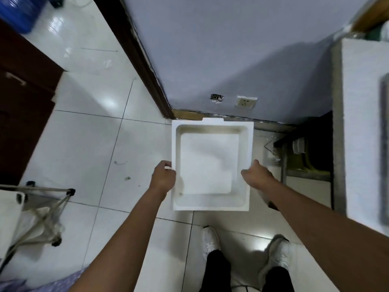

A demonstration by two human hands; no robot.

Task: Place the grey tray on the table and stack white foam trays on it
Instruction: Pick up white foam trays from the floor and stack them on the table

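**FLOOR & BENCH, WHAT'S ON THEM**

Glossy white tiled floor carries: pair of white sneakers btm centre, thin-legged folding rack w/ black feet at left, dark brown wooden cabinet far left, blurred blue ribbed container top left, small debris specks mid-tile. White square foam tray is over the tiles; contact can't be told. White-topped bench at right, w/ blurred grey flat strip at its far edge.

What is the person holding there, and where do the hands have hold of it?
A white foam tray, gripped by both hands: the left hand on its left rim, the right hand on its right rim.
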